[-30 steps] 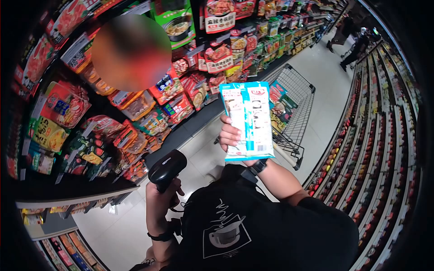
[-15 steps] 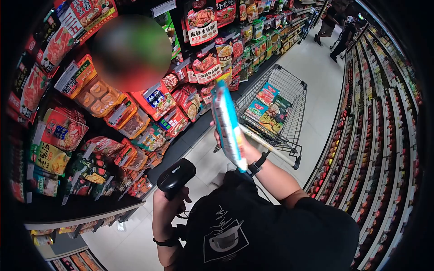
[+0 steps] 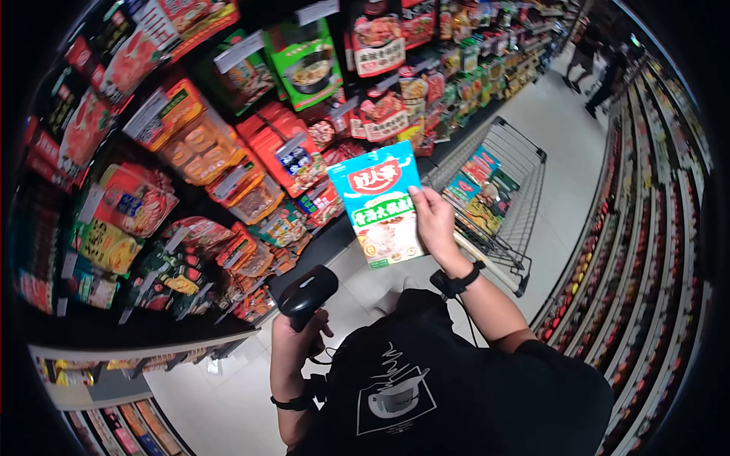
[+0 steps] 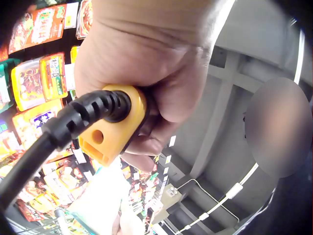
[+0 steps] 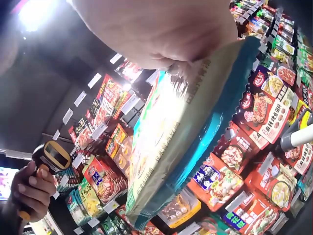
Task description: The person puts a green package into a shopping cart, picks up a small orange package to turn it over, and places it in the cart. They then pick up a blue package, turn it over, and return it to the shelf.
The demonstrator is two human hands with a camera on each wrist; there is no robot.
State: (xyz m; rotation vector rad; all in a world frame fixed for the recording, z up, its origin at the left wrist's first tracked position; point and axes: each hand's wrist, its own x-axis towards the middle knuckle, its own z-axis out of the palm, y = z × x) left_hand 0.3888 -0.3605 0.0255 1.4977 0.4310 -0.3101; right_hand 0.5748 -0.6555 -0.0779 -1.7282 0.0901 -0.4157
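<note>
My right hand grips a blue-and-white food packet by its right edge, thumb across the front. The packet's printed face, with a red logo and a picture of food, shows to the head camera. From the right wrist view, its sealed blue edge runs slantwise below the palm. My left hand holds a black barcode scanner by its handle, to the left of the packet and lower. Up close in the left wrist view are the handle's yellow base and a thick black cable, fingers curled round the handle.
Shelves of hanging bagged seasonings line the left side. A wire shopping cart with several packets in it stands ahead, beyond the right hand. Long shelves of jars run along the right. Two people are far down the aisle.
The packet has turned over from its back, through edge-on, to its front. The right hand, earlier with fingers across the packet's left side, now holds its right edge. The left hand keeps the scanner.
</note>
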